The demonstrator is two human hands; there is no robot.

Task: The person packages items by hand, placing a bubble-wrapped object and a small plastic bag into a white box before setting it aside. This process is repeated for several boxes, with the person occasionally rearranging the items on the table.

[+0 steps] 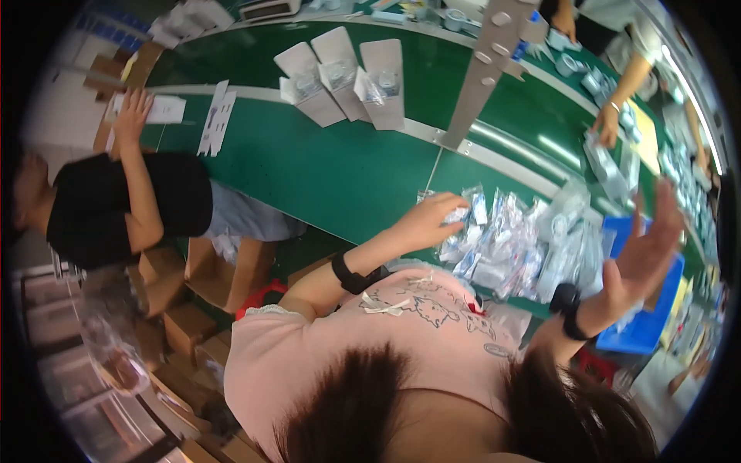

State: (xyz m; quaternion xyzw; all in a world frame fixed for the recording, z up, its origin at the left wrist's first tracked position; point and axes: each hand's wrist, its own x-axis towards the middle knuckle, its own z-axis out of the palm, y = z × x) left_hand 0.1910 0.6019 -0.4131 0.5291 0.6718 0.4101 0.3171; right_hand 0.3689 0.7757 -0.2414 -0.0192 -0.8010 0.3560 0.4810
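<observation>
My left hand [429, 221] is at the left end of a heap of clear plastic packets [505, 239], its fingers bent around one packet [457, 215]. Blue and white contents show through the film, too small to name. Raised at the right, my right hand [642, 255] is open with the fingers spread and nothing in it. It is above a blue plastic bin [652, 309], right of the heap. Larger clear bags [567, 224] lie at the heap's right side. Ahead, three open white boxes [382, 96] stand on the green bench, clear bagged items inside them.
A metal post [486, 73] rises from the bench [332, 170], beside the green conveyor belt [432, 73]. Flat white cartons [217, 119] lie at the left by a co-worker in black [131, 201]. Another person's hand [607, 125] touches bags at the right. Cardboard boxes [189, 328] stand lower left.
</observation>
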